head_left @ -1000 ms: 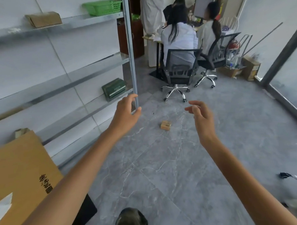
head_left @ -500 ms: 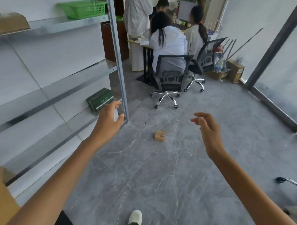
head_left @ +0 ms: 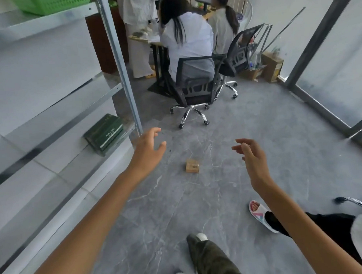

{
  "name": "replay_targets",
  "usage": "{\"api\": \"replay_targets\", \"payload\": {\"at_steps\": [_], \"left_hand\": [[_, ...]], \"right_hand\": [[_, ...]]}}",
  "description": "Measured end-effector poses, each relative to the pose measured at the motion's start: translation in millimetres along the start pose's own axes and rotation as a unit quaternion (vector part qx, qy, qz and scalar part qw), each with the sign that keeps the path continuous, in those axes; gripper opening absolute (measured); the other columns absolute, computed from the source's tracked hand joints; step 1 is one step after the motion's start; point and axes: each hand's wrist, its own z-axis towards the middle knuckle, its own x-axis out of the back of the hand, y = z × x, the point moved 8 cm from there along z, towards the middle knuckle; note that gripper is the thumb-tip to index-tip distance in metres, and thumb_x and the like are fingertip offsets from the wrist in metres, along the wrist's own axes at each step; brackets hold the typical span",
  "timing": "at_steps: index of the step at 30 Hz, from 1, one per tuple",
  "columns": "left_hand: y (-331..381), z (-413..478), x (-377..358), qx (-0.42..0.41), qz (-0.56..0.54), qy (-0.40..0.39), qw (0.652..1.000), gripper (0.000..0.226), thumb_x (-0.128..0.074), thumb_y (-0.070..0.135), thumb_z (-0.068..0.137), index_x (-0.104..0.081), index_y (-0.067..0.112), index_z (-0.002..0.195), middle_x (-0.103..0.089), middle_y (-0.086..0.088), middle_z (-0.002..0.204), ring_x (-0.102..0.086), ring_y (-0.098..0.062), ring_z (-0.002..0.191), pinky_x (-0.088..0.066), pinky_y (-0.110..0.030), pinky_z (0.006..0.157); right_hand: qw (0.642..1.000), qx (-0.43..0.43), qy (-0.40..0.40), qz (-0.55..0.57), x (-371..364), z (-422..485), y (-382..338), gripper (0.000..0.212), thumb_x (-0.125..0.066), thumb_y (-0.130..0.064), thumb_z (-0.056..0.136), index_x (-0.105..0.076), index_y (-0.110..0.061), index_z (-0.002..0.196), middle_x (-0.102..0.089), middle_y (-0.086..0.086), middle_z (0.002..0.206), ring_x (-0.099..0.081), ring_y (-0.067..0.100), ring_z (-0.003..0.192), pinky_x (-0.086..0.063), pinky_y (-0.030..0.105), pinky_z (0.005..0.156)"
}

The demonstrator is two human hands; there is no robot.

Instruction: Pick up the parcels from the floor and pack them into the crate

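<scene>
A small brown cardboard parcel (head_left: 192,166) with a label lies on the grey marble floor (head_left: 279,154) ahead of me. My left hand (head_left: 148,151) is stretched forward to the left of it, fingers loosely spread and holding nothing. My right hand (head_left: 251,158) reaches forward to the right of the parcel, fingers relaxed and empty. Both hands are above the floor and apart from the parcel. A green mesh crate (head_left: 52,5) sits on the top shelf at the upper left.
A metal shelving rack (head_left: 120,63) runs along the left, with a dark green box (head_left: 104,132) on a low shelf. Two people sit on wheeled office chairs (head_left: 195,89) ahead. Another person's sandalled foot (head_left: 260,215) is at the right. Glass partition frames (head_left: 318,109) line the right.
I have walked forward: the parcel and chairs are nearer. My left hand has spread its fingers wider. The cardboard box at lower left has left the view, and a sandalled foot appeared at right.
</scene>
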Motion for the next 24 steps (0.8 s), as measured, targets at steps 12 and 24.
{"api": "replay_targets", "payload": {"at_steps": [12, 24], "left_hand": [[-7.4, 177.1, -73.3, 0.028, -0.027, -0.006, 0.999, 0.038, -0.051, 0.020, 0.095, -0.045, 0.013, 0.131, -0.049, -0.004, 0.130, -0.044, -0.014, 0.122, -0.028, -0.019, 0.095], [-49.5, 242.4, -60.8, 0.042, -0.032, -0.032, 0.998, 0.036, -0.053, 0.015, 0.093, -0.047, 0.010, 0.128, -0.052, -0.005, 0.127, -0.046, -0.017, 0.118, -0.028, -0.016, 0.090]], "right_hand": [[0.996, -0.008, -0.075, -0.054, -78.6, 180.5, 15.6, 0.021, -0.042, -0.015, 0.099, -0.060, -0.015, 0.108, -0.067, 0.002, 0.094, -0.060, 0.017, 0.098, -0.042, 0.026, 0.087], [0.995, -0.080, -0.044, -0.035, -117.2, 222.5, 19.5, 0.024, -0.041, -0.015, 0.099, -0.062, -0.012, 0.108, -0.069, 0.001, 0.092, -0.063, 0.012, 0.093, -0.046, 0.032, 0.090]]}}
